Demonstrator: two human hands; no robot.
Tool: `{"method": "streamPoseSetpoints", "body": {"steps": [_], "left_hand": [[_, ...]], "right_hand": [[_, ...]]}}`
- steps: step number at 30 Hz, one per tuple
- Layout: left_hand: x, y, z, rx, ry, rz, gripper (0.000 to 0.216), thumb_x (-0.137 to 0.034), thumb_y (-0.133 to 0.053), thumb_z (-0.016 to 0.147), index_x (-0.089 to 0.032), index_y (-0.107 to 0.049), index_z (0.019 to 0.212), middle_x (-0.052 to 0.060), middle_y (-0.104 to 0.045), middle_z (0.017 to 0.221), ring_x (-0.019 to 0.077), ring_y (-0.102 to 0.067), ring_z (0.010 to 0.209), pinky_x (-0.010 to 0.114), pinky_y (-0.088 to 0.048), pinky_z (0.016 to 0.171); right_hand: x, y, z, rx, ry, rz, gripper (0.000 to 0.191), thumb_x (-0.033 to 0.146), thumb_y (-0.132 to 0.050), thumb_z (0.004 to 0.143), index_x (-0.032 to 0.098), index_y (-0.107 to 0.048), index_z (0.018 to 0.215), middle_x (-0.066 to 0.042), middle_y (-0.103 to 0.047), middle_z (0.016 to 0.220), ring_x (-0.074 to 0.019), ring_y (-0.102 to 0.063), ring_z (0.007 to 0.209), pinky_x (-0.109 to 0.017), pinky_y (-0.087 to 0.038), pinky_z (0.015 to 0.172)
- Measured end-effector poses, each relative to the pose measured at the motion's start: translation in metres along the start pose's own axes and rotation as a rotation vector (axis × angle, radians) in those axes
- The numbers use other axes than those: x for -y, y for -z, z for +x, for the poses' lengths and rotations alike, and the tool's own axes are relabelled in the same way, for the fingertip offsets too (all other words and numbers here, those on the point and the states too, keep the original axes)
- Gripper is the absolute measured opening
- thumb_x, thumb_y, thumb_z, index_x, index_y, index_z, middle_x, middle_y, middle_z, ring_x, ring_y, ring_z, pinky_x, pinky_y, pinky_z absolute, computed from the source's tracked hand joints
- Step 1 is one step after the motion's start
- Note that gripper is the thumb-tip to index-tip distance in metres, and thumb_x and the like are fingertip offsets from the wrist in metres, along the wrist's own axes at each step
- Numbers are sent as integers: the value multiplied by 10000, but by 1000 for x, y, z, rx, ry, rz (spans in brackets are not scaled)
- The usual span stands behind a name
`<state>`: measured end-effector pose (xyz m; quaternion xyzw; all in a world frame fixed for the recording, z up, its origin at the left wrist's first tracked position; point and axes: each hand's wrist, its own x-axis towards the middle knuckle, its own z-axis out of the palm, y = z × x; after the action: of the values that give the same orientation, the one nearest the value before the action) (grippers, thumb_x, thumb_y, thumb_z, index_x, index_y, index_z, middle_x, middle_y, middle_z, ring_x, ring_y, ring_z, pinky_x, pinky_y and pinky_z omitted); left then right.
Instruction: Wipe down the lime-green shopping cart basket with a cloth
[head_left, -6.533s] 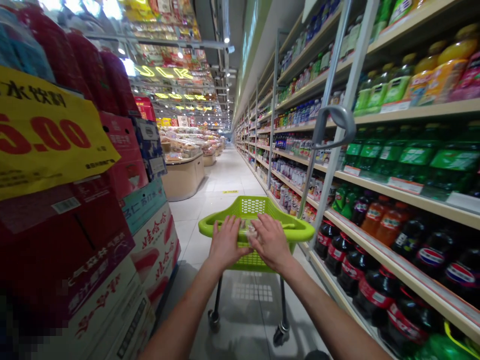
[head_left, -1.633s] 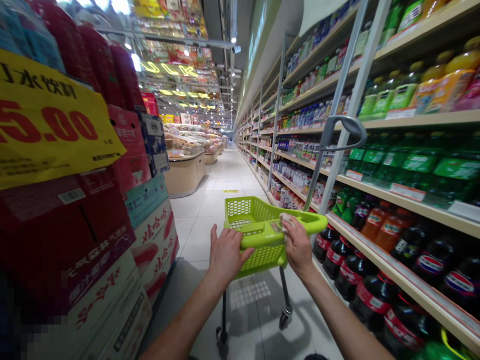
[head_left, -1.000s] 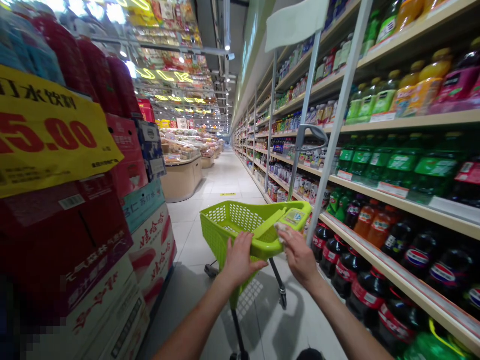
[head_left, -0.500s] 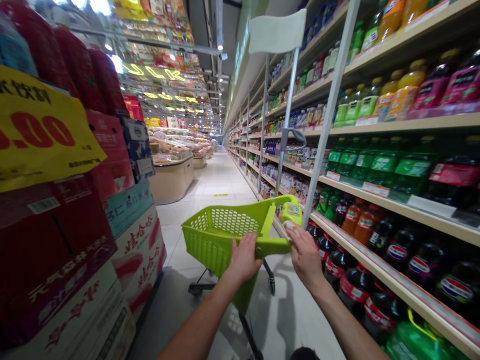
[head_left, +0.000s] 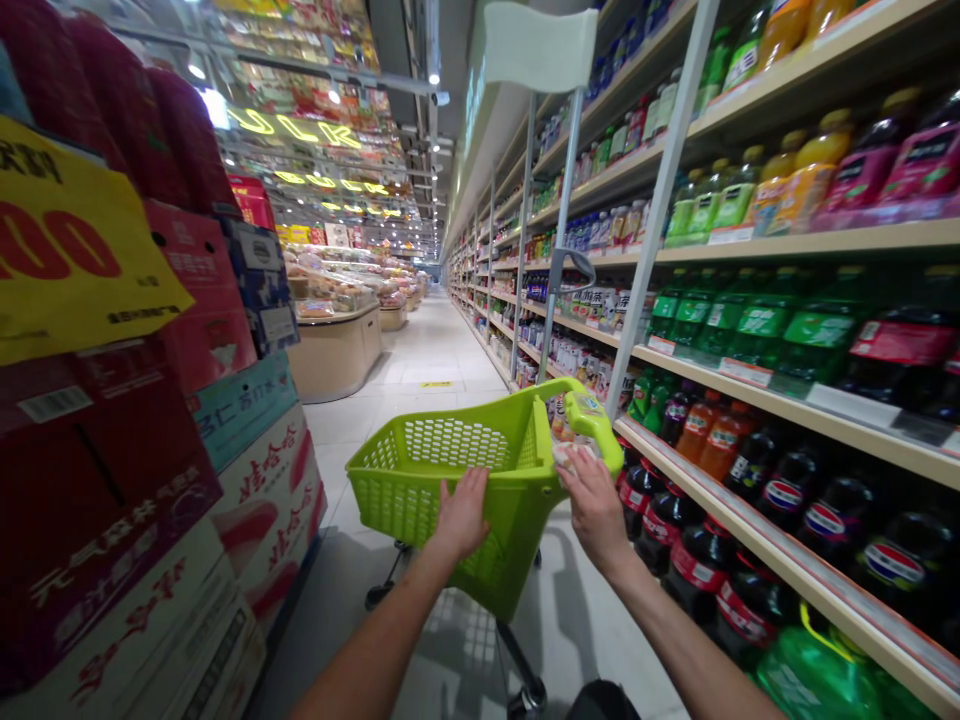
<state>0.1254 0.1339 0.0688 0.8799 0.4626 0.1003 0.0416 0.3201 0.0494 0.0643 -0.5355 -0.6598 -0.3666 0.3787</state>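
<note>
A lime-green shopping cart [head_left: 420, 510] stands side-on before me, its perforated basket to the left and its handle [head_left: 609, 445] to the right. My left hand [head_left: 461, 515] is closed over the near rim of the basket. At the handle end, my right hand [head_left: 596, 505] presses a crumpled white cloth [head_left: 571, 455], perhaps a wipe, against the green plastic. Its fingers are bunched around the cloth and partly hide it. Inside the basket I see only bare green plastic.
Drink shelves [head_left: 795, 400] with several rows of bottles run close along the right. Stacked drink cartons [head_left: 262, 490] and a yellow price sign [head_left: 82, 250] stand on the left. A pale panel on a metal pole [head_left: 559, 210] rises behind the cart. Tiled aisle [head_left: 450, 345] stretches ahead.
The cart has turned, bringing its handle end nearer to me. My left hand has slid left along the rim. My right hand with the cloth has shifted slightly left, inside the handle.
</note>
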Motion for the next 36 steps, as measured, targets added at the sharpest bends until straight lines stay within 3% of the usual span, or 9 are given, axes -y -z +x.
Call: {"method": "streamPoseSetpoints", "body": {"steps": [6,13,20,26,31,36], "left_hand": [[-4,-6,-1,16,-57,24,794,-213,-541,669,-171,-158,1364,74,-204,1443,229,-159,1328,551,-133,1048],[-8,-14,-1,-11,-65,32,797,-222,-525,678,-179,-131,1370,70,-154,1455,220,-118,1336,544,-101,1054],[-4,-15,-3,1,14,54,790,-230,-522,673,-216,-143,1367,73,-144,1460,240,-105,1337,544,-112,1045],[12,-22,-4,-42,73,70,798,-176,-509,654,-213,-151,1365,71,-148,1459,229,-114,1336,552,-115,1039],[12,-18,-5,-13,70,51,771,-189,-516,664,-249,-183,1356,61,-189,1451,229,-151,1329,554,-129,1036],[22,-15,-3,4,97,55,755,-236,-531,674,-236,-199,1352,82,-208,1444,237,-166,1325,545,-126,1038]], "right_hand": [[27,-21,-62,123,175,145,321,56,-392,828,195,-607,1021,-79,-585,1160,-184,-380,1224,-423,-442,921],[7,-6,-44,61,49,130,352,59,-377,830,203,-594,1067,-97,-531,1224,-208,-342,1244,-478,-372,973],[17,-19,-90,164,241,206,286,110,-377,868,212,-617,985,-69,-631,1084,-159,-455,1163,-376,-489,874],[12,-11,-47,87,133,130,334,64,-370,846,194,-595,1057,-94,-547,1207,-210,-332,1250,-479,-396,958],[21,-18,-52,171,269,215,310,90,-378,860,209,-593,1049,-52,-602,1139,-156,-397,1211,-393,-449,928],[-4,1,-21,-27,24,162,378,65,-394,812,218,-572,1108,-84,-514,1247,-216,-342,1249,-490,-366,981]]}}
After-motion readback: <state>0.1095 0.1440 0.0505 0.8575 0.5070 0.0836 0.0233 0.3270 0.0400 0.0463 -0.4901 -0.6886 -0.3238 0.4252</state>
